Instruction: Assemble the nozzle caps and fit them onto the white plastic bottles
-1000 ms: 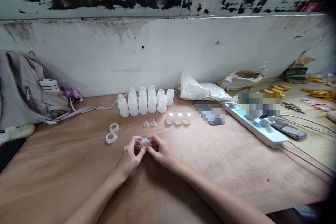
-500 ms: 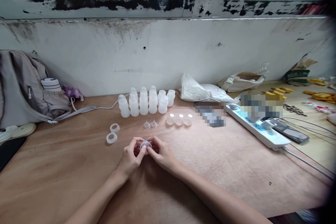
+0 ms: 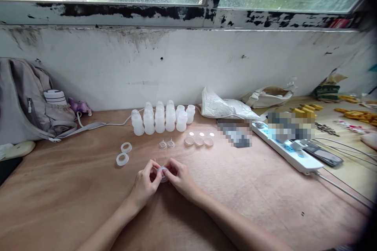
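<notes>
My left hand (image 3: 145, 183) and my right hand (image 3: 180, 177) meet at the middle of the table, fingers and thumbs pinched on a small translucent bottle ring (image 3: 163, 179). Fingertips hide much of it. Two similar loose rings (image 3: 122, 159) lie to the left. Beyond my hands are two small clear pointed teat pieces (image 3: 171, 144). To their right sit three clear round discs (image 3: 199, 141), with small white discs (image 3: 201, 134) behind them. Several frosted small bottles (image 3: 159, 121) stand in rows at the back; some have domed tops and others have open necks.
A grey backpack (image 3: 26, 102) stands at the left. White plastic packaging (image 3: 218, 104) and a cloth bag (image 3: 268, 96) lie along the wall. On the right are a white power strip (image 3: 290, 151) with cables, a phone (image 3: 324, 153) and yellow parts (image 3: 356, 114).
Both hands stay together on the ring, and the fingers have closed further over it, showing less of its top. The camera view has shifted slightly, so everything sits a little lower.
</notes>
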Action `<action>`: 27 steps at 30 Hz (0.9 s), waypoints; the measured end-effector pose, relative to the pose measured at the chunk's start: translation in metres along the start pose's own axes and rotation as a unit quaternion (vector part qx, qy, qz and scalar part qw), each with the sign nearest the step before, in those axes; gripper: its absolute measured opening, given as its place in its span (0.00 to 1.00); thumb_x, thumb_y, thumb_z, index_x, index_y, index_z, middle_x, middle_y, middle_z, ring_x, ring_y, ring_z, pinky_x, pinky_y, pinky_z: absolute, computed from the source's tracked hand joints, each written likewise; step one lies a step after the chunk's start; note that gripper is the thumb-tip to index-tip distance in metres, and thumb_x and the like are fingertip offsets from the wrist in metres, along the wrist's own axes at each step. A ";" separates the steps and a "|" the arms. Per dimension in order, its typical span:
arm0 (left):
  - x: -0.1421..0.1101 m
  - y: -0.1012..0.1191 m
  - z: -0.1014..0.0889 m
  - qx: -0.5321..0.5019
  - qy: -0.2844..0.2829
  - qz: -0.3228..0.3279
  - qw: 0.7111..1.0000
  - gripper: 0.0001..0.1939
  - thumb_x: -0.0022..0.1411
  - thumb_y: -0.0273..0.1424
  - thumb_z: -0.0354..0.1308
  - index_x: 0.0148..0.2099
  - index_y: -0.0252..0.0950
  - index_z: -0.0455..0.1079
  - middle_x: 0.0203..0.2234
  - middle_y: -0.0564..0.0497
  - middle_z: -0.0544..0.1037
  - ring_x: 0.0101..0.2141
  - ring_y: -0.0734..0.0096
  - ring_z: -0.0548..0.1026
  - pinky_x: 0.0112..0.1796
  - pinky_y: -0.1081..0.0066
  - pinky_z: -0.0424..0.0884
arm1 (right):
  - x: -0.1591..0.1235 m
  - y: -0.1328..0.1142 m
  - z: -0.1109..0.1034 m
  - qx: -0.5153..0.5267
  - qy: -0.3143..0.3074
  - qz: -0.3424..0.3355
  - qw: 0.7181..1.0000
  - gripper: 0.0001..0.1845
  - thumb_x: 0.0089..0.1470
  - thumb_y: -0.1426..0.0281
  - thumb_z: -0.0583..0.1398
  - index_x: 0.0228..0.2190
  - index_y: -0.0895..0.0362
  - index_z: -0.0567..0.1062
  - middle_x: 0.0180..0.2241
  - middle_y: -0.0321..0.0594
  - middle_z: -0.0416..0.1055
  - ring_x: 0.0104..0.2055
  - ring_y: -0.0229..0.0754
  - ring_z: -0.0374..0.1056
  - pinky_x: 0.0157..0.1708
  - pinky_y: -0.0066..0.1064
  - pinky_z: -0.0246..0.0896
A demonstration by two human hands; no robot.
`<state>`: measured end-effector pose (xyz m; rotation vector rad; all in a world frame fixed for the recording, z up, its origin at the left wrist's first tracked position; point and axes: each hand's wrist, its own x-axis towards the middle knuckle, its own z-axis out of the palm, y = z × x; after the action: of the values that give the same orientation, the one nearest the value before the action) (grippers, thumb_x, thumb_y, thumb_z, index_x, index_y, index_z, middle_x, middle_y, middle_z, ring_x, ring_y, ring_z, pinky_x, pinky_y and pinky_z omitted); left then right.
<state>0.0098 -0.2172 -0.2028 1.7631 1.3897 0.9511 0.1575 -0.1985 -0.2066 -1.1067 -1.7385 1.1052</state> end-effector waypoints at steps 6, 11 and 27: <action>0.001 0.002 -0.001 -0.034 -0.002 -0.020 0.999 0.05 0.58 0.34 0.48 0.36 0.38 0.59 0.24 0.54 0.75 0.26 0.70 0.74 0.27 0.75 0.66 | 0.001 0.003 0.000 0.012 -0.002 -0.005 1.000 0.06 0.52 0.69 0.55 0.29 0.58 0.70 0.22 0.34 0.67 0.24 0.34 0.62 0.25 0.25 0.58; 0.000 0.002 0.001 0.005 -0.003 -0.025 1.000 0.04 0.58 0.33 0.46 0.34 0.38 0.58 0.23 0.55 0.72 0.25 0.71 0.72 0.26 0.75 0.64 | 0.000 -0.003 0.000 -0.021 0.005 -0.010 1.000 0.06 0.51 0.71 0.54 0.26 0.58 0.69 0.22 0.34 0.67 0.24 0.34 0.61 0.25 0.25 0.57; 0.002 -0.001 0.000 -0.046 -0.014 -0.019 0.999 0.10 0.56 0.32 0.50 0.42 0.38 0.59 0.32 0.51 0.74 0.28 0.71 0.74 0.25 0.76 0.67 | 0.000 0.005 0.001 0.055 -0.012 -0.007 0.998 0.09 0.50 0.73 0.55 0.37 0.56 0.67 0.31 0.37 0.69 0.30 0.35 0.65 0.30 0.26 0.61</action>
<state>0.0091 -0.2150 -0.2035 1.6707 1.3364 0.9515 0.1582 -0.1973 -0.2118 -1.0167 -1.6810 1.1950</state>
